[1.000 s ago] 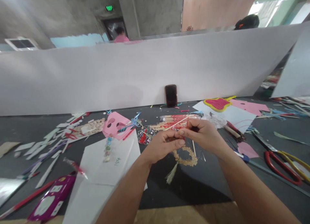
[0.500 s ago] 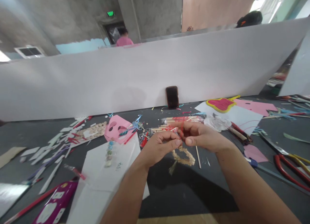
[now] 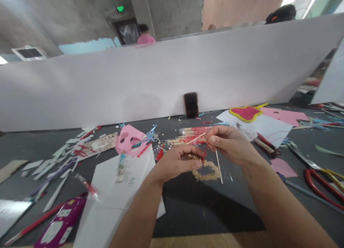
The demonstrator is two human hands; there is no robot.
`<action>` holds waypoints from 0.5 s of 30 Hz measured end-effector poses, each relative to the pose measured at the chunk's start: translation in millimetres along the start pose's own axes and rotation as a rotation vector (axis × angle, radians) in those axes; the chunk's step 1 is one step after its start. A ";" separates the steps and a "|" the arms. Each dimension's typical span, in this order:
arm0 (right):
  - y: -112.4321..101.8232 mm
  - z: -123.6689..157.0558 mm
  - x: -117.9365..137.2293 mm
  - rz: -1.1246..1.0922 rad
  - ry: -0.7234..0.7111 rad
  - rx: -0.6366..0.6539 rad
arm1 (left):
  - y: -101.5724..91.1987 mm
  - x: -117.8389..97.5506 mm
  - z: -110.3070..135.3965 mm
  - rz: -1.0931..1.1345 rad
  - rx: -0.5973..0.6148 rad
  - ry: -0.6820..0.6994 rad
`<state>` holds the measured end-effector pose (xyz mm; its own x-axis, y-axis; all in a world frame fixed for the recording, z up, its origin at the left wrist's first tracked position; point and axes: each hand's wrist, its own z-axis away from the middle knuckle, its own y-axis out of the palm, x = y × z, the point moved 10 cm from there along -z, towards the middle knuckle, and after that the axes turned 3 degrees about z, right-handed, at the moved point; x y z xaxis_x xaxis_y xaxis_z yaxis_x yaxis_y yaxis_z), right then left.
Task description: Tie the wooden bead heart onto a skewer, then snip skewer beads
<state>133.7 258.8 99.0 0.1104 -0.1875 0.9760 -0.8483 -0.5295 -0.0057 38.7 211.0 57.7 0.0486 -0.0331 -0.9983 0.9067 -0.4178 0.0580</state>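
Note:
My left hand (image 3: 180,163) pinches a loop of pale tan beads (image 3: 206,176), a beaded bracelet, near its upper edge; the loop hangs just above the dark table. From that pinch a red cord (image 3: 206,152) runs up to my right hand (image 3: 225,142), whose thumb and forefinger are closed on it. A thin wooden stick (image 3: 219,167) lies on the table behind the bracelet. Close beyond my hands are packets of red-and-wood sticks (image 3: 192,133) in clear plastic.
White paper (image 3: 107,190) and a purple packet (image 3: 63,223) lie at left, near white strips and a pink mask-like cutout (image 3: 130,140). Red-handled scissors (image 3: 319,183) lie at right. A phone (image 3: 191,105) leans on the white partition (image 3: 120,87); a person in pink (image 3: 146,38) is beyond it.
My right hand has moved slightly up and right, away from my left, stretching the red cord between them. The bracelet has shifted slightly right, and its tassel no longer shows.

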 end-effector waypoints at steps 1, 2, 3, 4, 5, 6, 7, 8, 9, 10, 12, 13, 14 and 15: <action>0.1 0.3 1.2 -0.014 -0.006 -0.004 | 0.9 2.3 -0.2 0.023 0.004 -0.016; 0.5 0.8 2.0 -0.031 -0.006 -0.006 | 1.2 3.7 -0.5 0.038 0.001 -0.024; 0.7 1.3 2.7 -0.050 -0.006 -0.009 | 1.1 4.2 -0.8 0.046 -0.006 -0.025; 1.1 1.8 3.3 -0.067 -0.003 -0.011 | 0.6 3.9 -1.0 0.050 -0.016 -0.018; 1.6 2.3 3.9 -0.078 0.000 -0.011 | 0.4 3.2 -1.1 0.052 -0.023 -0.009; 2.0 2.7 4.5 -0.084 0.002 -0.011 | 0.3 2.1 -1.1 0.055 -0.028 0.004; 2.5 3.1 5.2 -0.083 0.001 -0.010 | 0.4 0.8 -0.9 0.059 -0.029 0.017; 2.8 3.3 6.0 -0.079 -0.003 -0.010 | 0.8 -0.3 -0.7 0.064 -0.026 0.029; 2.6 3.4 6.4 -0.074 -0.005 -0.014 | 1.2 -1.3 -0.3 0.070 -0.024 0.039; 2.2 3.4 6.2 -0.069 -0.004 -0.021 | 1.5 -2.2 0.2 0.075 -0.023 0.046; 0.6 3.2 4.5 -0.062 0.008 -0.041 | 2.5 -3.8 0.9 0.072 -0.020 0.055; -0.4 3.1 3.3 -0.056 0.016 -0.053 | 3.1 -5.0 1.2 0.066 -0.018 0.062; -1.2 3.1 2.2 -0.051 0.023 -0.063 | 3.5 -6.3 1.4 0.060 -0.019 0.070; -1.9 3.1 1.3 -0.046 0.028 -0.071 | 4.0 -7.6 1.5 0.054 -0.019 0.079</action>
<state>137.0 257.0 99.6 0.1365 -0.1402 0.9807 -0.8775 -0.4766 0.0540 41.3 208.1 65.5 0.1300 0.0165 -0.9914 0.9095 -0.4002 0.1126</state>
